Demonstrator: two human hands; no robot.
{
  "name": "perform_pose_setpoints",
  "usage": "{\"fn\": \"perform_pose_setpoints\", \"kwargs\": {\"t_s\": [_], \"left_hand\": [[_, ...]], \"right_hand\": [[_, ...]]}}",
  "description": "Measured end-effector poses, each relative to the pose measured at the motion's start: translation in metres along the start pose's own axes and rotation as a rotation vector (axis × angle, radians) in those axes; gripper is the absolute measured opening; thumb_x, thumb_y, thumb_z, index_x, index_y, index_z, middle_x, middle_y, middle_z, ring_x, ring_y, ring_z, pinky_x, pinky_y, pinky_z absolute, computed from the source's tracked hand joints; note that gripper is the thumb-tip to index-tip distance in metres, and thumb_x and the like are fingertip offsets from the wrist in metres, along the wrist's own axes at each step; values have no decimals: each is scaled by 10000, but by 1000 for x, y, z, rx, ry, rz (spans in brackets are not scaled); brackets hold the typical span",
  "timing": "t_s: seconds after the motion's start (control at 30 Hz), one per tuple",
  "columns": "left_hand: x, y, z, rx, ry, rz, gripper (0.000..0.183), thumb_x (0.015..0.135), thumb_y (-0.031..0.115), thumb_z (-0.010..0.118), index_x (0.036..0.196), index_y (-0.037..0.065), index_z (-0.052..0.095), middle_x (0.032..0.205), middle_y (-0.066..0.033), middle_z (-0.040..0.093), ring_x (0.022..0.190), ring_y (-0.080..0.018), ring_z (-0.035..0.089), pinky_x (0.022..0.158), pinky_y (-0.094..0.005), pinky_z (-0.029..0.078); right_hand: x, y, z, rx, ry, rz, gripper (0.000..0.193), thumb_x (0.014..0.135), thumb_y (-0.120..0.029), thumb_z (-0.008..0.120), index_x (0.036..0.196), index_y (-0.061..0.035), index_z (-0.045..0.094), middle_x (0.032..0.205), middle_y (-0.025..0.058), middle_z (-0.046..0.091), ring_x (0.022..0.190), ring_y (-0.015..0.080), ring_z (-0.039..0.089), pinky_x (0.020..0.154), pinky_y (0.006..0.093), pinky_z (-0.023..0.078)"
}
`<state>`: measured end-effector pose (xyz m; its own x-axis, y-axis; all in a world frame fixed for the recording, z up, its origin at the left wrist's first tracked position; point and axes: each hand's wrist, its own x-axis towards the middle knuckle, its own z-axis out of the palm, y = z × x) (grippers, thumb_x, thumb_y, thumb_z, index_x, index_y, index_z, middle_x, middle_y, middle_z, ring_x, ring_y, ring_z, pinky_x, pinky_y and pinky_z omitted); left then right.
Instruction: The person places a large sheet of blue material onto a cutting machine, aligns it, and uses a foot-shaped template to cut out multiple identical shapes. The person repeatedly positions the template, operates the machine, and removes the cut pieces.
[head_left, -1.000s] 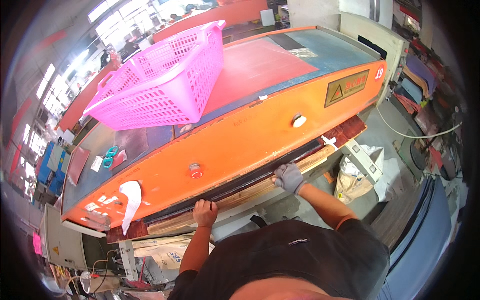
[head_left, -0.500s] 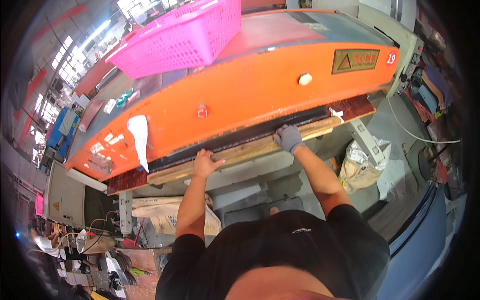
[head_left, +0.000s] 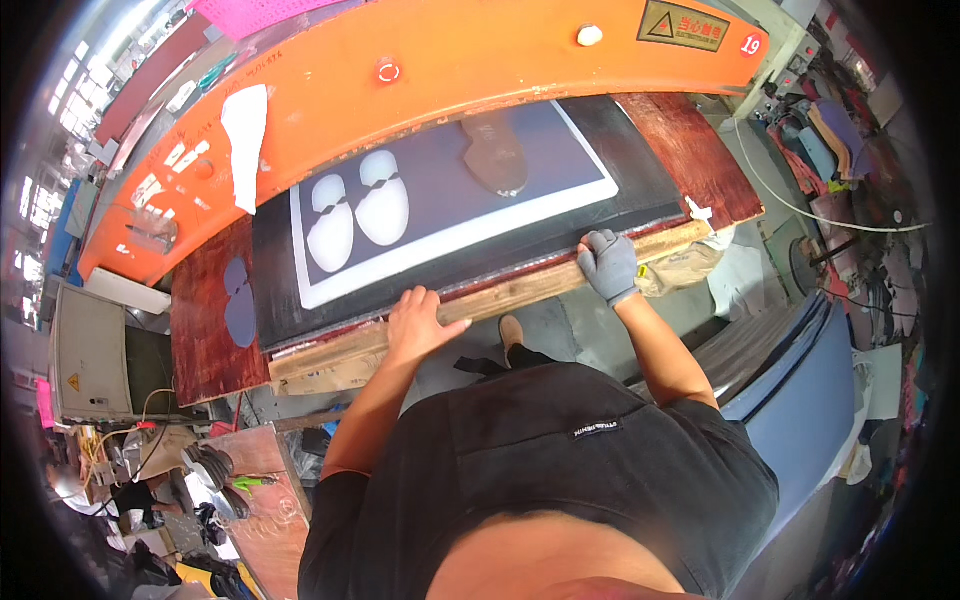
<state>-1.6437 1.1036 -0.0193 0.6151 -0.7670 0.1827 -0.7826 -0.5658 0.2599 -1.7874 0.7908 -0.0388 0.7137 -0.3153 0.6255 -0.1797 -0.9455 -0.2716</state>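
A sliding red-brown board (head_left: 705,150) sticks out from under the orange machine. On it lies a black mat (head_left: 275,250) with a dark grey sheet (head_left: 440,185) bordered in white. White sole-shaped areas (head_left: 382,210) show on the sheet's left, and a brown sole-shaped piece (head_left: 495,155) lies farther right, near the machine. My bare left hand (head_left: 412,325) hooks its fingers over the wooden rail (head_left: 510,292) along the board's front edge, thumb out. Farther right, my right hand (head_left: 608,265), in a grey glove, curls its fingers over the same rail.
The orange machine front (head_left: 480,70) spans the far side, with a red button (head_left: 388,70) and a hanging white paper (head_left: 245,145). A grey-blue sole piece (head_left: 239,305) lies on the board's left end. Large stacked sheets (head_left: 790,370) stand at my right.
The board has slid out toward me from under the machine, uncovering the mat, sheet and sole shapes. Both hands have come nearer with the rail, and my view has shifted.
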Motion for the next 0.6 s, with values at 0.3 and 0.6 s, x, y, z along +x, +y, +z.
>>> {"fn": "perform_pose_setpoints", "kwargs": {"t_s": [0.3,0.6], "left_hand": [[-112,44,16,-355,233,129,403,654,395,762,776,60,572,755,-68,527,729,-283,550,610,-374,452],[-124,47,28,18,166,106,584,737,326,688,1247,86,532,1385,-82,441,1285,-312,388,1027,-560,270]], "right_hand": [[37,-92,-2,-30,-300,231,821,652,-510,717,1298,-69,467,1384,256,359,1195,431,432,1002,439,371],[22,-111,-26,51,-476,352,873,598,-463,732,1332,-83,451,1379,221,373,1161,378,481,963,398,422]]}}
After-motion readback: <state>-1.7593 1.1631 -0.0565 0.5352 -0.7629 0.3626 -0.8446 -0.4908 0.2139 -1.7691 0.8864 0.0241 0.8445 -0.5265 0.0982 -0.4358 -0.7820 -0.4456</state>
